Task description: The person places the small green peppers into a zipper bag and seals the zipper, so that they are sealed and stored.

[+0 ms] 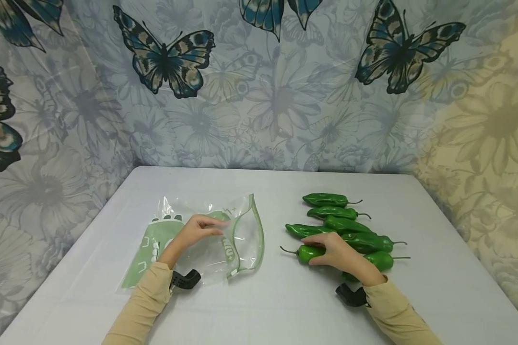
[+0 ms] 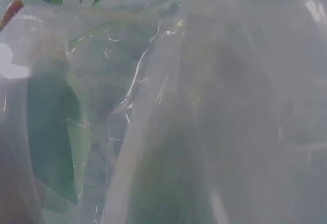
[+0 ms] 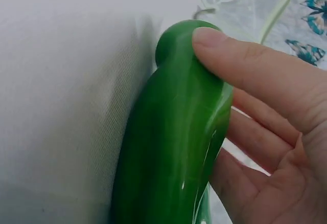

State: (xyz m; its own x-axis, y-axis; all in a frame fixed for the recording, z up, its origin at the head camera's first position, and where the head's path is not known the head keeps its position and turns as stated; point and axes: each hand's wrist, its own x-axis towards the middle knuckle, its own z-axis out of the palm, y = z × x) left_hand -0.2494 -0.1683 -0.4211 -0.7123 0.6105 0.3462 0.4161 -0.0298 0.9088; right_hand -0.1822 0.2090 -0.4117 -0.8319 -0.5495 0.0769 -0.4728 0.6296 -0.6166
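Observation:
My right hand [image 1: 338, 251] grips a green chili pepper [image 1: 306, 253] near its stem end, thumb on one side and fingers on the other. In the right wrist view the thumb presses the glossy pepper [image 3: 171, 132]. More long green peppers [image 1: 325, 199] lie beyond and around this hand. At the left, a clear plastic bag [image 1: 248, 242] with green print lies with its green-edged mouth gaping to the right. My left hand [image 1: 198, 229] pinches its upper film near the mouth; the exact fingertip contact is hard to see. Plastic film [image 2: 168, 81] fills the left wrist view.
Everything lies on a white-covered table [image 1: 259, 306]. A patterned curtain with butterflies [image 1: 280, 96] hangs along the back and sides. Each wrist carries a black camera mount [image 1: 185, 280].

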